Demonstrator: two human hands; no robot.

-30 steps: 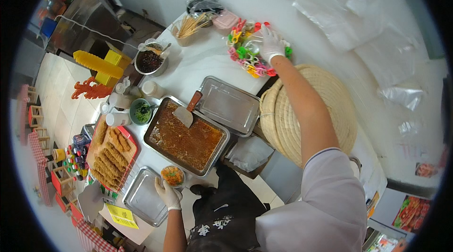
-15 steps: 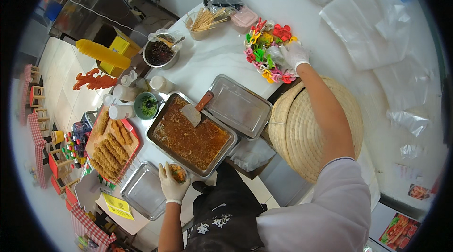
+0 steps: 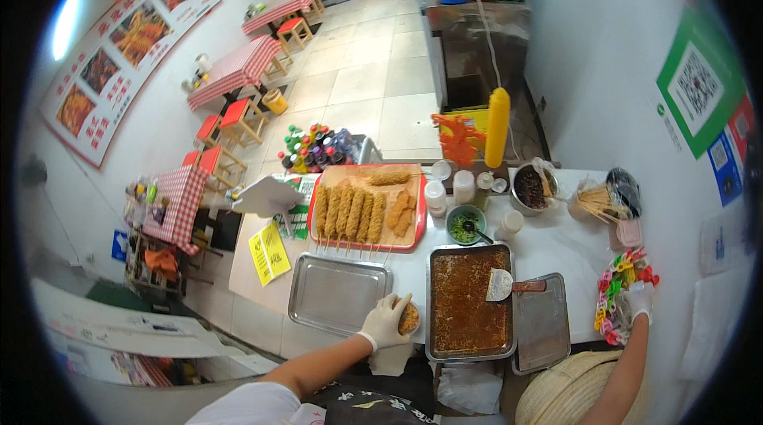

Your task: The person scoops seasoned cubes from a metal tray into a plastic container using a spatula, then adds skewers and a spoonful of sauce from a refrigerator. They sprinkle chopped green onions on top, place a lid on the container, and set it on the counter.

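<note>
At the counter's near edge, my white-gloved left hand (image 3: 386, 323) is closed round a small cup of food (image 3: 408, 319) with orange and green bits on top. My right hand (image 3: 639, 299), gloved too, reaches into a round cluster of colourful plastic flower-shaped pieces (image 3: 607, 294) at the far right; its fingertips are lost among them. Between my hands lies a metal tray of brown sauce (image 3: 461, 310), with a wooden-handled scraper (image 3: 501, 285) resting over its right side. An upturned-looking metal tray or lid (image 3: 542, 329) overlaps beside it.
A bare metal tray (image 3: 338, 290) sits left of my left hand. Behind it, a red-rimmed tray (image 3: 421, 218) bears several breaded skewers. Green garnish bowl (image 3: 465, 225), white bottles (image 3: 463, 185), dark sauce pot (image 3: 531, 189) and sticks (image 3: 598, 201) line the back. A woven straw lid (image 3: 568, 389) stands near my right forearm.
The view has swung up and leftward, bringing in the dining tables and wall. My left hand still holds the cup, and my right hand stays at the colourful pieces.
</note>
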